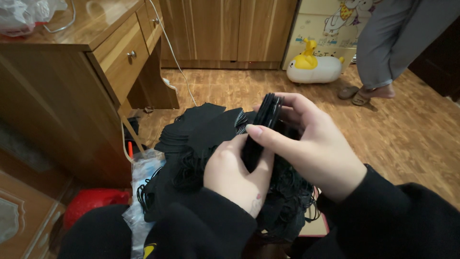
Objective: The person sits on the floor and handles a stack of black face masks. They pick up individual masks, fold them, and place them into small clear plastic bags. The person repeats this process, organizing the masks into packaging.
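A thick stack of flat black fabric pieces (266, 115) stands on edge between both hands. My left hand (237, 175) grips its lower part from below. My right hand (311, 148) clasps it from the right, fingers curled over the top and thumb across the front. Under the hands lies a heap of more black pieces with thin black elastic loops (201, 139), resting on my lap. Both sleeves are black.
A wooden desk (96, 33) with drawers stands at the left, a white cable hanging off it. A clear plastic bag (141, 172) and a red object (91, 201) lie by my left knee. Another person's legs (383, 52) and a yellow-white toy (314, 64) are at the back.
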